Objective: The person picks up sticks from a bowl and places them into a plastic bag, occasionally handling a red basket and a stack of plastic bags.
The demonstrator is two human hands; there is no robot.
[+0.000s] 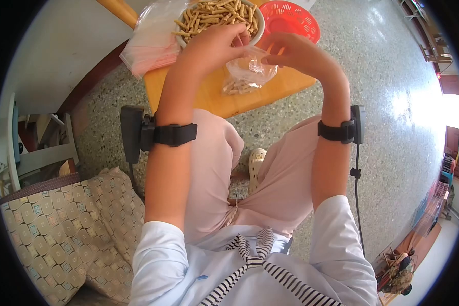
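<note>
A small clear plastic bag (251, 75) hangs between my hands over the front of the wooden table (204, 97), with several pale brown sticks in its bottom. My left hand (220, 42) has its thumb and fingers closed on the bag's upper left rim, close to the near side of the bowl. On the other side, my right hand (292, 52) pinches the upper right rim. Just beyond my left hand stands a pale bowl (260, 25) heaped with short brown stick snacks (214, 16). The bowl's near side is partly hidden by that hand.
A red plastic basket (292, 21) sits right of the bowl, behind my right hand. Left of the bowl lies a stack of clear plastic bags (150, 43). A patterned cloth-covered seat (61, 229) is at lower left. My knees are under the table's near edge.
</note>
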